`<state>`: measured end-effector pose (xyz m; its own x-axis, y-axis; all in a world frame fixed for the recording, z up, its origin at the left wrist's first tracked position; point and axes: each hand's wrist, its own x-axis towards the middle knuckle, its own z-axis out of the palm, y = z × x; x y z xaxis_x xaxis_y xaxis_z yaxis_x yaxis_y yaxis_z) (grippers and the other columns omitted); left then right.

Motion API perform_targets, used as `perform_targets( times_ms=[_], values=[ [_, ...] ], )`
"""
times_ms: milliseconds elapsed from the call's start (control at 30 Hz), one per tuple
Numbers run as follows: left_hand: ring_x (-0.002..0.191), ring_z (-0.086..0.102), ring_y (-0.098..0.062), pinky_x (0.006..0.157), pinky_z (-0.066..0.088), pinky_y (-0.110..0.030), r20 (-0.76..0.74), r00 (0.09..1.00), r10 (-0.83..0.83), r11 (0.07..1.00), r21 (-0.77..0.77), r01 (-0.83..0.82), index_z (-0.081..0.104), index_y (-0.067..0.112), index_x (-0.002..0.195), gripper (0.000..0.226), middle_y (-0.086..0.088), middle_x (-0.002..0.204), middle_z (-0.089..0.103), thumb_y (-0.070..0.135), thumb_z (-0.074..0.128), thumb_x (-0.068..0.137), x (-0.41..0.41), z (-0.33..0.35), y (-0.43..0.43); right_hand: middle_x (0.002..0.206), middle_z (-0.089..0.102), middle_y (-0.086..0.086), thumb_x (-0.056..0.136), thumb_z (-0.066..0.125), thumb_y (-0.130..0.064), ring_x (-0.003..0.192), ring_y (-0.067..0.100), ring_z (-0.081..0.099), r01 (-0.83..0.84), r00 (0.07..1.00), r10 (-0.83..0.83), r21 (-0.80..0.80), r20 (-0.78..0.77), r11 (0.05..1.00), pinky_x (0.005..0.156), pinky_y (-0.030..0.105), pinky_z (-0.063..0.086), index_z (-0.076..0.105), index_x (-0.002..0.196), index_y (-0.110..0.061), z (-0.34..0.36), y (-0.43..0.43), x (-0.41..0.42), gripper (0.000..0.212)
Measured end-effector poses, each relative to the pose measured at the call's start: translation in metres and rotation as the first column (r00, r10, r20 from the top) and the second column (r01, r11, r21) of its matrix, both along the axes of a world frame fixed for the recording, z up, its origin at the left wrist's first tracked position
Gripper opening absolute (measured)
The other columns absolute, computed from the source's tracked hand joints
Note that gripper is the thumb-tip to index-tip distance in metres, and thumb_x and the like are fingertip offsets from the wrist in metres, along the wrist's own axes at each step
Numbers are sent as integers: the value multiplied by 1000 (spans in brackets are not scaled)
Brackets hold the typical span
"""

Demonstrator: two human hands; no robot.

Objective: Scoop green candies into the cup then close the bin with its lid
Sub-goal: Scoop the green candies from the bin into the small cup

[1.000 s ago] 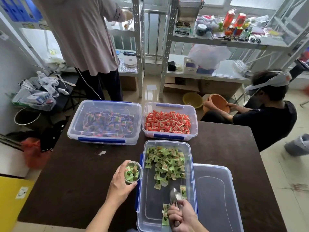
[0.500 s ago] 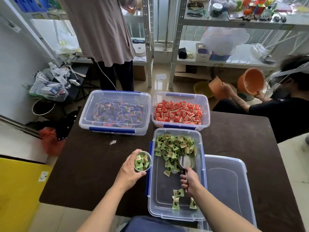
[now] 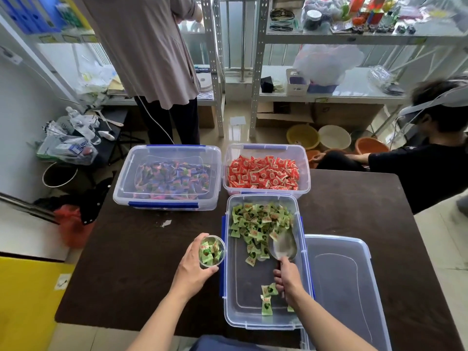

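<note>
Green candies (image 3: pixel 258 221) lie heaped at the far end of the open clear bin (image 3: pixel 238 297), ahead of the right hand (image 3: pixel 286 277), with a few strays beside its wrist. That hand grips the handle of a metal scoop (image 3: pixel 285 245), whose bowl meets the heap's near edge. The left hand (image 3: pixel 192 271) curls round a small clear cup (image 3: pixel 212 250), partly filled with green candies, just left of the bin. The lid (image 3: pixel 339 282) lies flat at the bin's right on the dark table (image 3: pixel 131 262).
</note>
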<state>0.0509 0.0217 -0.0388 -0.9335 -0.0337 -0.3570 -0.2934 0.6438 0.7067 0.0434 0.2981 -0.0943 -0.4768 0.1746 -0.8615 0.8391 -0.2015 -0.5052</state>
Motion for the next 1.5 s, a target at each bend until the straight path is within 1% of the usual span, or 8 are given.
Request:
perform_targets(
  times_ms=[500, 700, 800, 933, 1067, 1167, 1333, 1500],
  values=[
    [124, 48, -2, 103, 36, -19, -41, 999, 10, 999, 53, -8, 37, 48, 143, 95, 18, 136, 50, 18, 90, 70, 4, -6, -5, 49, 30, -3, 97, 45, -13, 36, 10, 22, -430, 890, 440, 100, -120, 897, 36, 17, 15, 37, 66, -16, 95, 16, 27, 32],
    [121, 51, 7, 98, 36, -8, -59, 998, 8, 997, 83, -3, 42, 47, 142, 94, 23, 136, 51, 18, 89, 66, 6, -10, -2, 61, 49, -2, 92, 51, -38, 44, 11, 40, -835, 489, 872, 280, -18, 474, 42, 23, 30, 63, 84, -14, 143, -4, 7, 27],
    [121, 52, 6, 95, 35, -4, -62, 998, 8, 996, 94, -2, 42, 47, 143, 92, 28, 134, 50, 24, 90, 67, 8, -12, -4, 96, 69, 8, 95, 47, -40, 79, 22, 64, -873, 238, 970, 448, 47, 193, 66, 32, 45, 62, 108, -11, 165, -26, -11, 35],
    [120, 50, 11, 94, 32, 3, -69, 997, 37, 993, 114, -29, 41, 53, 140, 95, 28, 135, 49, 18, 90, 65, 9, -14, -2, 127, 63, 24, 103, 39, -28, 107, 35, 63, -844, 88, 993, 535, 85, 29, 87, 41, 47, 22, 152, -8, 189, -59, -32, 56],
    [120, 51, 10, 93, 34, 2, -85, 994, 63, 991, 126, -52, 37, 69, 129, 101, 33, 132, 47, 12, 88, 64, 10, -15, -1, 134, 59, 27, 102, 38, -22, 116, 39, 60, -782, -14, 984, 612, 177, -121, 91, 44, 46, 2, 160, -11, 198, -77, -40, 69],
    [120, 54, 5, 94, 38, -2, -84, 994, 69, 991, 123, -59, 38, 64, 132, 100, 29, 132, 50, 12, 89, 64, 11, -16, -1, 133, 60, 24, 103, 41, -24, 114, 37, 61, -791, 7, 987, 605, 162, -93, 87, 42, 46, 11, 158, -16, 209, -70, -45, 64],
    [126, 52, -6, 106, 39, -22, -72, 994, 85, 991, 113, -77, 40, 51, 141, 97, 17, 138, 52, 17, 90, 65, 11, -18, -5, 132, 61, 22, 100, 41, -26, 100, 33, 64, -799, 277, 945, 588, 176, 125, 74, 32, 45, 28, 148, -14, 194, -7, -58, 52],
    [124, 51, -9, 105, 40, -28, -72, 993, 96, 990, 111, -88, 39, 52, 139, 94, 13, 136, 53, 22, 91, 67, 11, -18, -10, 74, 55, 8, 94, 41, -23, 47, 18, 47, -807, 530, 822, 420, 207, 415, 40, 25, 33, 43, 115, -11, 150, 55, -28, 25]
  ],
)
